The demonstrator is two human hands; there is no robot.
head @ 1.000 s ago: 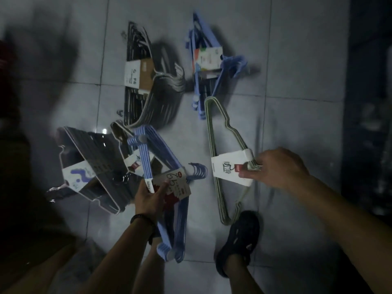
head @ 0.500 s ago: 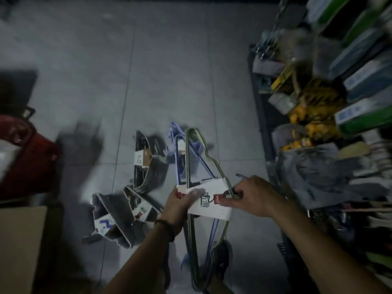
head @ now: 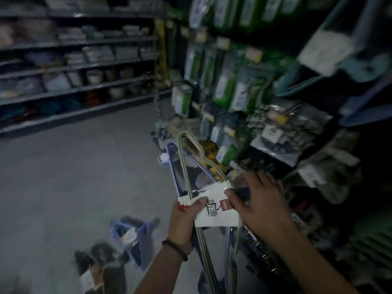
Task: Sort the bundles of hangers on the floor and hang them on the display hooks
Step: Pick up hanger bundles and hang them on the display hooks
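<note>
Left hand grips pale wire hanger bundle at left edge of white card label, thumb curled over card. Blue hanger bundle sits behind it, probably in same grip, but blurred. Right hand pinches card's right edge, fingers curled. Both bundles are off floor, upright beside display rack. Second blue bundle and dark bundles lie on floor.

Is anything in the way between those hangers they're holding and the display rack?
Nothing visible. The left hand and right hand hold the hangers beside the rack; packets crowd it, no free hook shows.
</note>
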